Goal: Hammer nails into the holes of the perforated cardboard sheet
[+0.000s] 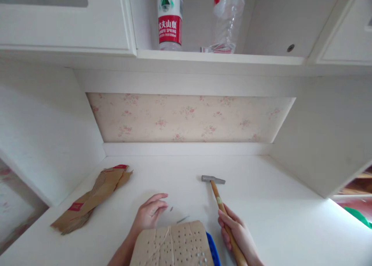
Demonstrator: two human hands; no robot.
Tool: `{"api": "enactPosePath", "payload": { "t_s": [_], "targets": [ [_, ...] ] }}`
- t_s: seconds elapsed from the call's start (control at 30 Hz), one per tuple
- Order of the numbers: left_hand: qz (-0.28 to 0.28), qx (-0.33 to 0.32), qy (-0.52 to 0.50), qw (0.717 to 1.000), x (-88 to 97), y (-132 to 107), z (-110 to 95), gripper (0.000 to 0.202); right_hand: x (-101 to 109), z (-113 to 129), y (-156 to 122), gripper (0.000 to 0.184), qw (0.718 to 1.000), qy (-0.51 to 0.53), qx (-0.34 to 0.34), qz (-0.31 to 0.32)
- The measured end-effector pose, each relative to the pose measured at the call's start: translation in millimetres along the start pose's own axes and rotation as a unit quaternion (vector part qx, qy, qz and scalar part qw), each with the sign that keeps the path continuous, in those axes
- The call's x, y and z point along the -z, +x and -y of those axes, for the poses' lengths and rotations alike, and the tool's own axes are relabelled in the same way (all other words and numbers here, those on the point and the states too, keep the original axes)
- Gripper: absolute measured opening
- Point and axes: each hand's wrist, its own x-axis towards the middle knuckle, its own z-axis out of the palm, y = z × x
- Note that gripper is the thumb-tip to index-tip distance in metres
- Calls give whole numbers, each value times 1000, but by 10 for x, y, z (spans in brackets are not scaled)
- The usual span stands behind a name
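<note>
My right hand (pixel 235 231) is wrapped round the wooden handle of a hammer (pixel 216 190), its grey metal head up and away from me over the white desk. My left hand (pixel 151 211) is beside the far left corner of a tan board (pixel 171 242); its fingers are bent and apart, with nothing visible between them. Rows of small holes cover the board, and several small shiny bits, perhaps nail heads, show at its lower right. Under its right edge a blue thing (pixel 213 248) sticks out. A thin nail-like piece (pixel 183 219) and a tiny dark bit (pixel 171 209) lie just beyond the board.
Torn brown cardboard (pixel 93 200) lies on the left of the white desk (pixel 279 219). Side panels rise left and right, with flowered wallpaper (pixel 188 118) at the back. On the overhead shelf (pixel 221 58) stand a red-labelled water bottle (pixel 170 19) and another clear bottle (pixel 228 19).
</note>
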Motion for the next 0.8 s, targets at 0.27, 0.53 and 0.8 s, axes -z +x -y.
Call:
{"api": "enactPosePath", "payload": {
  "t_s": [0.27, 0.53, 0.8],
  "targets": [
    [-85, 138, 5, 987, 701, 174, -734, 16, 11, -11, -16, 42, 1000, -2, 11, -3],
    [29, 96, -107, 989, 510, 217, -1744, 5, -7, 5, -34, 42, 1000, -4, 8, 17],
    [133, 176, -184, 958, 29, 233, -1672, 12, 4, -7, -22, 34, 1000, -18, 21, 11]
  ]
}}
